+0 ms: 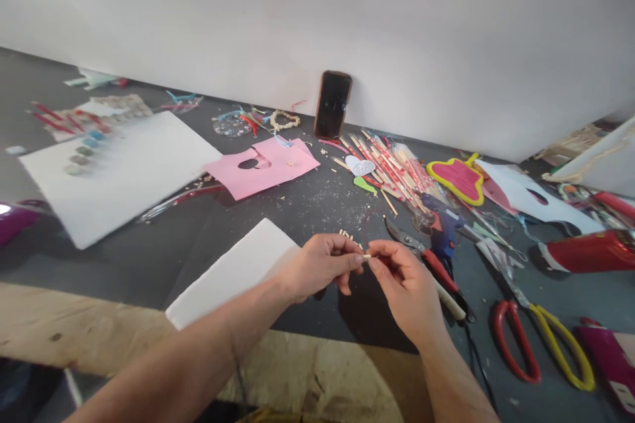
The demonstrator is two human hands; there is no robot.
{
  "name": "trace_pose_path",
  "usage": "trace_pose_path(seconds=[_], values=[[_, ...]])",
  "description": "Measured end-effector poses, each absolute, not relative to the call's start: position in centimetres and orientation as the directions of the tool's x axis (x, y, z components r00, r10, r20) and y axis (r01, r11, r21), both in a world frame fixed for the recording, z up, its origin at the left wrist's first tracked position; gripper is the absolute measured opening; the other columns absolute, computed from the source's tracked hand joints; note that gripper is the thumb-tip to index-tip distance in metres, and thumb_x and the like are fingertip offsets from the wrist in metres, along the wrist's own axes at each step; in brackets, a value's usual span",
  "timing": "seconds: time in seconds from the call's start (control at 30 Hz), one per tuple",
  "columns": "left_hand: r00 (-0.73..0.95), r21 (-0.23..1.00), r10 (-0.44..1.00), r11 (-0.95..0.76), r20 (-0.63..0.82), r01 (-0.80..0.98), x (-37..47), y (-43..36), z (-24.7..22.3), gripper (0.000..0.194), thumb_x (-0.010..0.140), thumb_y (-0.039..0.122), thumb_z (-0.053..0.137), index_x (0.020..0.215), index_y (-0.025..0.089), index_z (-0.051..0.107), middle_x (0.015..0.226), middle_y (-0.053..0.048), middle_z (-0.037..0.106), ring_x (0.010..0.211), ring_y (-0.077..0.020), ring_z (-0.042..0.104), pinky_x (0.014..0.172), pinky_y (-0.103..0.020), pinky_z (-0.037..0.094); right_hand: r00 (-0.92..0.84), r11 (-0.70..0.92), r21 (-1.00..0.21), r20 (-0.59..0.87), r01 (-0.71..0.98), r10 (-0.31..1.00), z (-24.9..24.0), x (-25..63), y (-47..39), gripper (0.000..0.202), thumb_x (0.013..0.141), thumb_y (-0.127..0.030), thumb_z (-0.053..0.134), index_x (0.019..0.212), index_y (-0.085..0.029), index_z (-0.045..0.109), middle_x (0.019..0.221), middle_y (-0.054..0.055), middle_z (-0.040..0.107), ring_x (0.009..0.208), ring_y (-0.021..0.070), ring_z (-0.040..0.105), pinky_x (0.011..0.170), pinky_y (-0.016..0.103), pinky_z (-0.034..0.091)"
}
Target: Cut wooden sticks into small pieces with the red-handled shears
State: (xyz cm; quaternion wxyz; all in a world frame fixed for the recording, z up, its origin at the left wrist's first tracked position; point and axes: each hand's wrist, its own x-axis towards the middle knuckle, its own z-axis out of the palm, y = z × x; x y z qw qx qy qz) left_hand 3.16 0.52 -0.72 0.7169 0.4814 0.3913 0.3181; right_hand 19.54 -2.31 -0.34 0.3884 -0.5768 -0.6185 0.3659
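Note:
Between my fingertips, near the table's front, is a short pale wooden stick piece [366, 256]. My left hand [322, 266] pinches it between thumb and forefinger. My right hand [404, 285] is closed too, its thumb and forefinger meeting at the other end of the piece; what exactly they grip is too small to tell. A thin reddish thread [364, 225] loops up behind the fingertips. Several more short stick pieces [347, 234] show just beyond my left hand. Under my left wrist lies a white foam board [238, 271].
Red-handled pruning shears [439, 271], a blue glue gun [444, 231] and large scissors [520, 317] lie to the right, beside a red can [590, 251]. Behind are wrapped sticks [384, 162], pink foam sheet [268, 168] and a leaning phone [333, 104]. A larger white board [143, 172] lies left.

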Motion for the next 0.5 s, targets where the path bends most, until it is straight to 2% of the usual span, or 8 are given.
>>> trace_pose_path(seconds=[0.3, 0.4, 0.5], values=[[0.493, 0.921, 0.827, 0.372, -0.270, -0.120, 3.24, 0.59, -1.00, 0.020, 0.074, 0.032, 0.060, 0.077, 0.012, 0.059, 0.065, 0.001, 0.060, 0.040, -0.0045, 0.051, 0.042, -0.017, 0.037, -0.056, 0.096, -0.870, 0.079, 0.484, 0.995, -0.25, 19.81, -2.30, 0.016, 0.080, -0.030, 0.053, 0.093, -0.021, 0.058, 0.087, 0.003, 0.065, 0.078, 0.0147, 0.061, 0.070, 0.026, 0.049], [0.431, 0.879, 0.863, 0.399, -0.264, -0.262, 3.09, 0.90, -1.00, 0.020, 0.073, 0.032, 0.062, 0.073, 0.013, 0.058, 0.065, 0.001, 0.058, 0.041, -0.0040, 0.047, 0.043, -0.018, 0.041, -0.056, 0.130, -0.775, 0.122, 0.618, 0.991, -0.56, 20.15, -1.90, 0.017, 0.080, -0.027, 0.052, 0.095, -0.021, 0.058, 0.087, 0.003, 0.066, 0.077, 0.0158, 0.061, 0.071, 0.028, 0.049], [0.358, 0.793, 0.895, 0.414, -0.265, -0.447, 2.80, 1.36, -0.80, 0.020, 0.073, 0.032, 0.063, 0.071, 0.013, 0.055, 0.064, 0.002, 0.056, 0.043, -0.0027, 0.041, 0.043, -0.017, 0.041, -0.084, 0.170, -0.670, 0.160, 0.723, 0.984, -1.05, 20.44, -1.48, 0.012, 0.079, -0.023, 0.053, 0.086, -0.021, 0.061, 0.084, 0.003, 0.066, 0.080, 0.0174, 0.061, 0.076, 0.030, 0.047]])
